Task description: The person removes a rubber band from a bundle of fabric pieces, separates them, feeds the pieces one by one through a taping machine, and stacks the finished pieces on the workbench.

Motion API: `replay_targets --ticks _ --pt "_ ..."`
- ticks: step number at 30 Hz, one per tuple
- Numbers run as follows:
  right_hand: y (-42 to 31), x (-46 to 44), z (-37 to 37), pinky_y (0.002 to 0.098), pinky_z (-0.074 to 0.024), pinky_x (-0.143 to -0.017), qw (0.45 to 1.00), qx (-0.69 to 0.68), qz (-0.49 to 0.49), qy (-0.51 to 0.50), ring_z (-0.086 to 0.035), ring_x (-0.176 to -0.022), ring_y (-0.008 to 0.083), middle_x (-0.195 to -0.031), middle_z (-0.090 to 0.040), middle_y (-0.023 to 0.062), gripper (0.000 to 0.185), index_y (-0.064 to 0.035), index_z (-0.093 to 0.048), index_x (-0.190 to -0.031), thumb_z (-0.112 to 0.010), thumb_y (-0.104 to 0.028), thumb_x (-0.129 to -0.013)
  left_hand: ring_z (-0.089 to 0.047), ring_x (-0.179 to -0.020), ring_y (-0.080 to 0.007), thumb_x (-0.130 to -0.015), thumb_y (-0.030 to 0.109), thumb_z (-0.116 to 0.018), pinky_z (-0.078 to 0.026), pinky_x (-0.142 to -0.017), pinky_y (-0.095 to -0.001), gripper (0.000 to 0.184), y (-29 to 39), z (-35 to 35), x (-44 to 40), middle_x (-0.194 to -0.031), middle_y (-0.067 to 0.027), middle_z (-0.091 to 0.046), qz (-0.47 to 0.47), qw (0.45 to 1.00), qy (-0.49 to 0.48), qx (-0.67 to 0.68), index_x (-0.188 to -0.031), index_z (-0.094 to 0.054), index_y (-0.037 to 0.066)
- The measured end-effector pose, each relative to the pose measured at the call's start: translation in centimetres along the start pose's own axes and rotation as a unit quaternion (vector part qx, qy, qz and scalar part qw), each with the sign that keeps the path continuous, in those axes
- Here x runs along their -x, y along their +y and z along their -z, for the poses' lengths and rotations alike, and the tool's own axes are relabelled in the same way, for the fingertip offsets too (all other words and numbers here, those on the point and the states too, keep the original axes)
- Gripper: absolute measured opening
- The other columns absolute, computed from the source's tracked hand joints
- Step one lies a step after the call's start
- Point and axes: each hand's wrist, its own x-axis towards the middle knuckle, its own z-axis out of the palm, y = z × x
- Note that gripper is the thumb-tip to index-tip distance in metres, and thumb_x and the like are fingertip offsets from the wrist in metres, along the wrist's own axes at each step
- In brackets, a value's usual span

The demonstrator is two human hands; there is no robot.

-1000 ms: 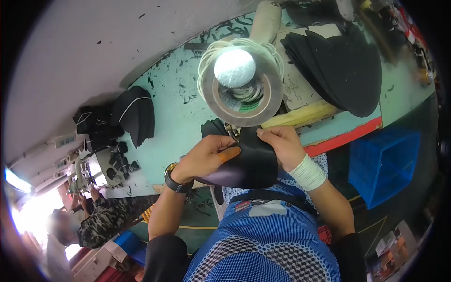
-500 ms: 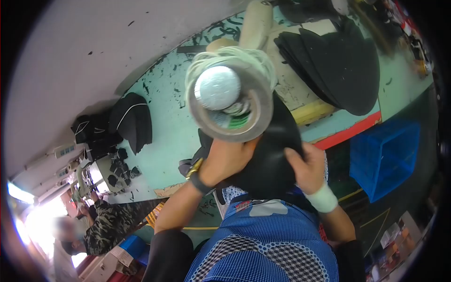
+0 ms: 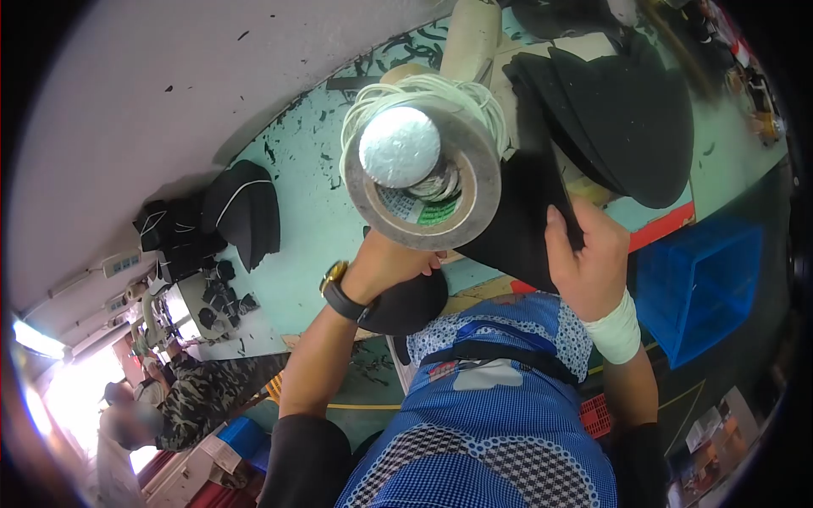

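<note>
My right hand (image 3: 593,262) pinches the edge of a black, flat, flexible panel (image 3: 527,216) between thumb and fingers. The panel hangs tilted over the table edge, its upper part close to a stack of similar black curved panels (image 3: 622,127). My left hand (image 3: 389,264), with a watch on its wrist, has curled fingertips showing; the rest of its fingers are hidden behind a tape roll (image 3: 484,199) hanging near the camera. Whatever they hold is out of sight. Just below that hand lies a rounded black piece (image 3: 411,303) at the table's near edge.
Pale cord (image 3: 423,89) and a silvery disc (image 3: 400,146) hang with the tape roll, blocking the middle. Black pieces with white trim (image 3: 246,207) lie left on the green table (image 3: 309,212). A blue crate (image 3: 699,288) stands right. Another person in camouflage (image 3: 212,394) sits far left.
My right hand has moved up and right, carrying the black panel away from my lap toward the stack. My left hand has shifted slightly left, apart from the panel, uncovering the rounded black piece.
</note>
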Motion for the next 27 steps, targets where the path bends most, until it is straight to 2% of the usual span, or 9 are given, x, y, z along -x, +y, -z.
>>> replay_targets --ticks 6,10,12,13,15,17,21,25,27 --pt "-1.0 -0.1 1.9 0.0317 -0.0455 -0.052 0.997 -0.035 -0.048 0.055 -0.060 -0.055 0.0219 -0.067 -0.061 0.0167 0.012 0.0050 -0.064 -0.093 -0.060 -0.004 -0.087 -0.062 -0.053 -0.0160 -0.099 0.025 -0.047 -0.048 -0.047 -0.0259 0.032 0.7 -2.9 0.6 -0.068 -0.0114 -0.063 -0.017 0.995 0.059 0.085 -0.094 -0.055 -0.005" --pt "-1.8 5.1 4.7 0.0317 -0.0453 -0.052 0.994 -0.052 -0.088 0.032 -0.060 -0.054 0.0216 -0.065 -0.060 0.0157 0.014 0.0066 -0.066 -0.096 -0.058 -0.002 -0.088 -0.062 -0.053 -0.0173 -0.099 0.022 -0.048 -0.048 -0.047 -0.0270 0.030 -1.1 -1.2 0.1 -0.067 -0.0123 -0.064 -0.037 0.991 -0.049 0.122 -0.089 -0.057 -0.005" --pt "-3.9 6.6 6.4 0.0301 -0.0486 -0.058 0.966 0.147 -0.112 0.179 -0.063 -0.059 0.0226 -0.072 -0.064 0.0178 0.017 0.0081 -0.065 -0.100 -0.053 0.000 -0.090 -0.063 -0.053 -0.0179 -0.098 0.020 -0.049 -0.049 -0.049 -0.0270 0.029 -1.0 1.6 1.5 -0.068 -0.0125 -0.064 0.001 0.983 -0.115 0.141 -0.088 -0.059 -0.004" --pt "-4.3 5.7 6.7 0.0301 -0.0486 -0.058 0.964 0.155 -0.114 0.184 -0.063 -0.059 0.0226 -0.072 -0.064 0.0178 0.017 0.0081 -0.065 -0.100 -0.053 0.000 -0.090 -0.063 -0.054 -0.0179 -0.098 0.019 -0.049 -0.050 -0.050 -0.0269 0.028 -0.6 2.7 2.3 -0.068 -0.0123 -0.064 0.044 0.982 -0.132 0.126 -0.087 -0.059 -0.004" --pt "-4.1 2.0 7.3 0.0317 -0.0516 -0.073 0.892 0.001 -0.002 0.452 -0.066 -0.076 0.0277 -0.089 -0.066 0.0209 0.021 0.0088 -0.062 -0.106 -0.051 0.003 -0.088 -0.064 -0.059 -0.0163 -0.096 0.021 -0.053 -0.049 -0.052 -0.0263 0.026 -1.8 4.2 3.0 -0.069 -0.0108 -0.065 0.091 0.986 -0.094 0.102 -0.088 -0.061 -0.003" --pt "-0.3 0.7 7.9 0.0374 -0.0494 -0.090 0.920 0.239 0.079 0.300 -0.063 -0.100 0.0348 -0.107 -0.062 0.0233 0.028 0.0058 -0.060 -0.112 -0.053 0.003 -0.085 -0.064 -0.061 -0.0172 -0.094 0.024 -0.058 -0.050 -0.054 -0.0276 0.027 -4.2 4.6 2.5 -0.069 -0.0112 -0.065 0.060 0.997 -0.038 0.020 -0.090 -0.061 -0.003" --pt "3.3 -1.6 1.6 0.0513 -0.0406 -0.099 0.943 0.297 0.084 0.124 -0.048 -0.116 0.0480 -0.125 -0.052 0.0290 0.034 0.0008 -0.060 -0.116 -0.064 -0.010 -0.084 -0.065 -0.071 -0.0236 -0.083 0.035 -0.070 -0.051 -0.063 -0.0339 0.043 -6.6 3.7 3.5 -0.077 -0.0158 -0.067 -0.035 0.969 0.121 -0.211 -0.097 -0.063 -0.005" --pt "4.1 -2.4 4.5 0.0523 -0.0387 -0.100 0.903 0.347 0.089 0.238 -0.047 -0.117 0.0485 -0.128 -0.048 0.0308 0.044 0.0020 -0.057 -0.120 -0.067 -0.020 -0.083 -0.064 -0.081 -0.0313 -0.077 0.043 -0.075 -0.050 -0.073 -0.0391 0.055 -10.3 2.6 4.3 -0.086 -0.0200 -0.066 -0.041 0.933 0.250 -0.257 -0.100 -0.063 -0.006" --pt "7.1 -4.8 6.4 0.0487 -0.0378 -0.102 0.880 0.386 -0.008 0.276 -0.048 -0.118 0.0470 -0.125 -0.051 0.0308 0.054 0.0047 -0.050 -0.127 -0.068 -0.021 -0.083 -0.064 -0.083 -0.0328 -0.075 0.044 -0.076 -0.050 -0.074 -0.0401 0.058 -11.9 2.0 4.1 -0.088 -0.0203 -0.066 -0.044 0.910 0.258 -0.320 -0.100 -0.064 -0.006"
